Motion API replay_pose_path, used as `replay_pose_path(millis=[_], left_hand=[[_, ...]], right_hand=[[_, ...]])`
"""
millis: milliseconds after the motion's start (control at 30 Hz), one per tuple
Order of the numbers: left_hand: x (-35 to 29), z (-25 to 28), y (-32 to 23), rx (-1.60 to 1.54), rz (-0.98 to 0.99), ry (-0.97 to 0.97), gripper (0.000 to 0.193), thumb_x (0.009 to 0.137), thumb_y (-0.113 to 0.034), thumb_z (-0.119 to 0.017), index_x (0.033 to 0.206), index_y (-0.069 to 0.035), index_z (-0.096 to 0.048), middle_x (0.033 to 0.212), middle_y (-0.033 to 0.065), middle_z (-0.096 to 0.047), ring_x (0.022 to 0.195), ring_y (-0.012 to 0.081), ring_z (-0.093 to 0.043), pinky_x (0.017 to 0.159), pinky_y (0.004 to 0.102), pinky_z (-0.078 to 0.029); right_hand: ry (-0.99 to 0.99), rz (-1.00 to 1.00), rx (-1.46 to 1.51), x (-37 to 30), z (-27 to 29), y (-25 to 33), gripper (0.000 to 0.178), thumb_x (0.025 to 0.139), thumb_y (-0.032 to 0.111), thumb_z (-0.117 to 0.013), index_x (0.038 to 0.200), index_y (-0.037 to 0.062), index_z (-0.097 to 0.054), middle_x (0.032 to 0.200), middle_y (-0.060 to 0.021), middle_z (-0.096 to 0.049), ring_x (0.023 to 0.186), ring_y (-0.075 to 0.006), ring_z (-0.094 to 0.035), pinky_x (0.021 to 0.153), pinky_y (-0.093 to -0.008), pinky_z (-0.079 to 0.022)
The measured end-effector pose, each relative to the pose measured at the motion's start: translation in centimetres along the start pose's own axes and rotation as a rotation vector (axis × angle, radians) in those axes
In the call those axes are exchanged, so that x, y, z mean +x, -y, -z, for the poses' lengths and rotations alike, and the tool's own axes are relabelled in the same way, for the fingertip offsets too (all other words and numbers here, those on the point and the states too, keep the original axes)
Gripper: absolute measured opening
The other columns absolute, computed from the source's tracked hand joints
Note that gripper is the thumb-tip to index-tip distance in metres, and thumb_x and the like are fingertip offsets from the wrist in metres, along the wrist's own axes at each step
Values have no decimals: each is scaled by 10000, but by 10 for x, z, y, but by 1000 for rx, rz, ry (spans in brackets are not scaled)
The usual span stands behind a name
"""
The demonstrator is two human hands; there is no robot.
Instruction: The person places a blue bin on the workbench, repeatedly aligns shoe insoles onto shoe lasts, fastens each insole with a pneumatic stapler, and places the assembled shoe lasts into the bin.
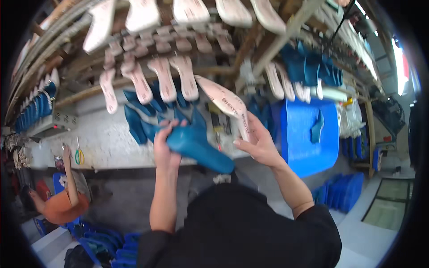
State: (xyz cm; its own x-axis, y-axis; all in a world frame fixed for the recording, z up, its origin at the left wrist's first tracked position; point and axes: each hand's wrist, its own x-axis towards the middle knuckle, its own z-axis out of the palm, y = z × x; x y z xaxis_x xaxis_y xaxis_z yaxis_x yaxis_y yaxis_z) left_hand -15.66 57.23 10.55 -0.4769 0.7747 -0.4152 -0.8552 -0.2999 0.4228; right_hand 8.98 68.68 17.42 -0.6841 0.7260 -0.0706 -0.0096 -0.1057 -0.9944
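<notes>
Held in front of me is a teal shoe last (pixel 199 149), toe pointing down to the right, with my left hand (pixel 166 145) wrapped round its upper end. My right hand (pixel 260 142) pinches the narrow end of a pale pink insole (pixel 222 99) with dark print. That insole slants up to the left, apart from the last in my left hand. Beyond my hands, several more teal lasts (pixel 135 125) lie on the pale workbench (pixel 109 154). Pink insoles (pixel 166 80) hang in a row above them.
Wooden shelving (pixel 223 70) with more insoles crosses overhead. To the right stands a blue tub (pixel 292 154) holding one last (pixel 317 127). Blue crates (pixel 344 192) sit on the floor. At left, a person in orange (pixel 67 209) reaches toward the bench, near scissors (pixel 79 156).
</notes>
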Motion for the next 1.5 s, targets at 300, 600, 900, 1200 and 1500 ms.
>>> replay_pose_path(millis=[300, 600, 900, 1200, 1500], left_hand=[[-22, -117, 122, 61, 151, 278, 388, 1087, -438, -443, 1055, -66, -549, 1020, 145, -664, 1004, 300, -683, 898, 430, -563], [-58, -156, 181, 398, -120, 171, 311, 1065, -338, -518, 1013, -32, -545, 933, 148, -674, 877, 233, -708, 733, 358, -598], [-44, -127, 168, 399, -145, 138, 276, 1083, -296, -466, 1004, -47, -555, 888, 150, -646, 872, 329, -706, 768, 444, -594], [20, -4, 72, 104, -115, -99, 223, 1049, -294, -541, 974, -85, -565, 916, 118, -630, 918, 346, -649, 928, 543, -524], [23, 49, 22, 96, -129, -135, 244, 1063, -277, -506, 980, -61, -585, 918, 136, -685, 906, 350, -702, 920, 533, -553]], right_hand=[[-18, -44, -121, -85, 55, -60, 942, 898, 172, -777, 1574, -91, -177, 1529, -245, -436, 1419, -257, -422, 1169, -371, -323], [27, 104, -141, -112, 113, -77, 978, 870, 192, -816, 1570, -96, -197, 1471, -248, -488, 1356, -278, -496, 1123, -388, -383], [21, 56, -273, -100, 99, -85, 989, 851, 215, -831, 1571, -79, -220, 1465, -256, -490, 1359, -293, -503, 1118, -397, -398], [-194, -400, -284, 96, 98, -251, 1028, 845, 502, -780, 1577, 12, -250, 1373, -268, -575, 1294, -319, -564, 1018, -429, -489], [-250, -504, -1126, 189, 62, -342, 727, 736, 445, -827, 1186, -80, -602, 1048, -180, -737, 956, -327, -725, 844, -399, -576]])
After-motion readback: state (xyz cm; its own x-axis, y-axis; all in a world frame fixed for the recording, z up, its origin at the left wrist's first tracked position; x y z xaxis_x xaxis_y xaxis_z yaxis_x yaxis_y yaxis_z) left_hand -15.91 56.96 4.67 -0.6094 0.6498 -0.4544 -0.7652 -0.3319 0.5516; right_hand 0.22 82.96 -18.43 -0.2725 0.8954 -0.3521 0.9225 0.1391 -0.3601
